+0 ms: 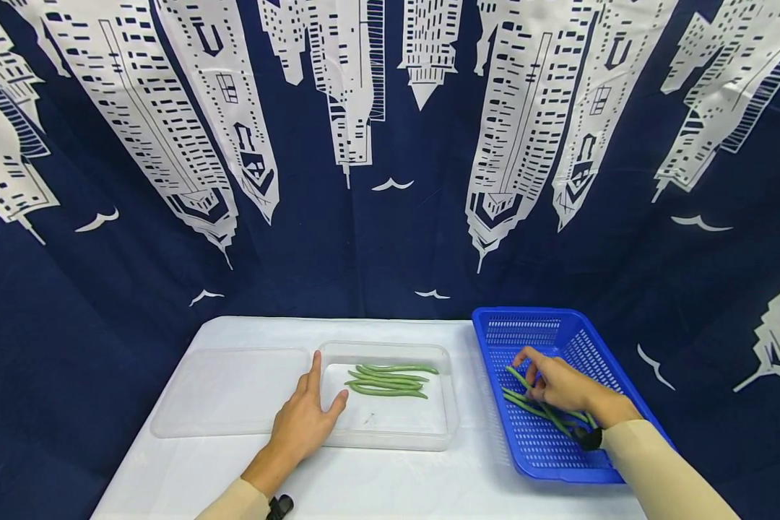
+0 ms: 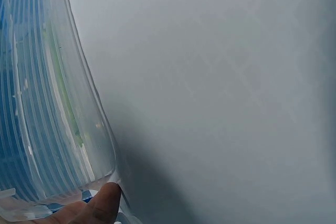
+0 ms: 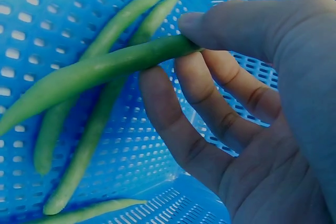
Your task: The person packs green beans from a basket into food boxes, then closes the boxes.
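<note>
Four beans (image 1: 390, 380) are already laid in the clear tray (image 1: 438, 426) steadied by the flat left hand (image 1: 305, 422), while another bean (image 3: 100, 74) is pinched by the right hand (image 1: 559, 383) in the blue basket (image 1: 494, 347) at the right, where several remain

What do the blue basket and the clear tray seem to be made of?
The blue basket looks like moulded plastic, slightly glossy, its walls and floor pierced with even rows of small slots. The clear tray is probably thin, smooth plastic: see-through, with rounded corners, beans showing inside.
</note>
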`<state>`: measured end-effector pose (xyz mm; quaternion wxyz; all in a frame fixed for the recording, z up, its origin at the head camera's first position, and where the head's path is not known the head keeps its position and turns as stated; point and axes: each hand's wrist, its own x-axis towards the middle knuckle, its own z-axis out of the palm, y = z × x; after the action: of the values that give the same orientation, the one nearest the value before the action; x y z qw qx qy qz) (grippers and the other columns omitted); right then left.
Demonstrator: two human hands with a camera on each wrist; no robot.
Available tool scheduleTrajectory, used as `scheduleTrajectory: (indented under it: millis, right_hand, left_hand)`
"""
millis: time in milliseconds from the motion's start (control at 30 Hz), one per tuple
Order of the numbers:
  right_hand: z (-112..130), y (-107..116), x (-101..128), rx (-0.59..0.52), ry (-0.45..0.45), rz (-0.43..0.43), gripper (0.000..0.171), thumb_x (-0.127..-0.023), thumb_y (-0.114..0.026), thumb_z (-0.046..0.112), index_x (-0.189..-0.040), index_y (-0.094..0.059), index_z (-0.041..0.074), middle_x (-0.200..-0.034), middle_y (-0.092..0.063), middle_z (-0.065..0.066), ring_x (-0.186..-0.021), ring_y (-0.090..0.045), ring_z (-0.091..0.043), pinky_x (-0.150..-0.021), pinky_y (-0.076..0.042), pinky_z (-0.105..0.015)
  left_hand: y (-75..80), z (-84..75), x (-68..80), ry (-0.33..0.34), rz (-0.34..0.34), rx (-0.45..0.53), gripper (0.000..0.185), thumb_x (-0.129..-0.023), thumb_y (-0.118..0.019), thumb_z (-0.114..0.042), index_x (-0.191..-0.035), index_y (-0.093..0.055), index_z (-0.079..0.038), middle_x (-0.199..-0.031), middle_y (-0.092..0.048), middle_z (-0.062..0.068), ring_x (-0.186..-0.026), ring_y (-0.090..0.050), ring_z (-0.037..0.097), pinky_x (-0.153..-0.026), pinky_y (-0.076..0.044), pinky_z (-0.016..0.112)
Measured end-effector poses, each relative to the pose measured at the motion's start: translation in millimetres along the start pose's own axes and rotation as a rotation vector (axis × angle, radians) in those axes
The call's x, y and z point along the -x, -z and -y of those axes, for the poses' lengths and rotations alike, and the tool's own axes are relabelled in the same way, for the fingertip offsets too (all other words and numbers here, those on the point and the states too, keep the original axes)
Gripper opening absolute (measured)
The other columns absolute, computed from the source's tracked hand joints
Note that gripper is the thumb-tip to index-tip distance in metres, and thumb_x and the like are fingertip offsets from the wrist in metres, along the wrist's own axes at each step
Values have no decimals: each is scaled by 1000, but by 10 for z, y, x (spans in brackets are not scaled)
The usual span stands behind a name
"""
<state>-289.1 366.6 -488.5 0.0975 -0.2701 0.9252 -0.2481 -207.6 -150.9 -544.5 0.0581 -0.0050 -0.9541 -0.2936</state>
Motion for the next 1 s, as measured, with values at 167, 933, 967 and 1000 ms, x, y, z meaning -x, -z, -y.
scheduleTrajectory:
  millis: [167,933,967,1000]
  right_hand:
    - [36,48,-22,10,4,-27,47,-95,-81,-10,-134,-61,7,-104,-77,-8,-81,-68,-5,-73,-60,-26]
    - [453,168,-116,141,158,-193,49,-89,-87,-11,-129,-73,14,-98,-71,7,-88,-67,-10,-77,-61,-35]
    - [472,166,-123,147,170,-201,49,-89,-86,-11,-129,-73,14,-97,-71,7,-88,-67,-12,-76,-61,-35]
    - [490,163,-130,153,181,-210,49,-88,-86,-11,-128,-73,13,-97,-71,7,-87,-68,-14,-76,-61,-34]
  left_hand:
    - [13,7,6,-1,-4,5,101,-115,-67,-57,-188,-17,-9,-168,-60,30,-134,-76,54,-94,-68,65]
    - [17,22,-1,-6,-6,-1,100,-115,-66,-58,-188,-18,-10,-165,-62,29,-129,-79,52,-90,-68,63]
    - [18,23,-1,-6,-5,0,100,-115,-66,-58,-188,-18,-10,-165,-62,30,-130,-79,52,-90,-68,63]
    - [18,25,-1,-7,-5,0,100,-115,-66,-58,-188,-18,-10,-165,-62,30,-130,-79,52,-91,-68,63]
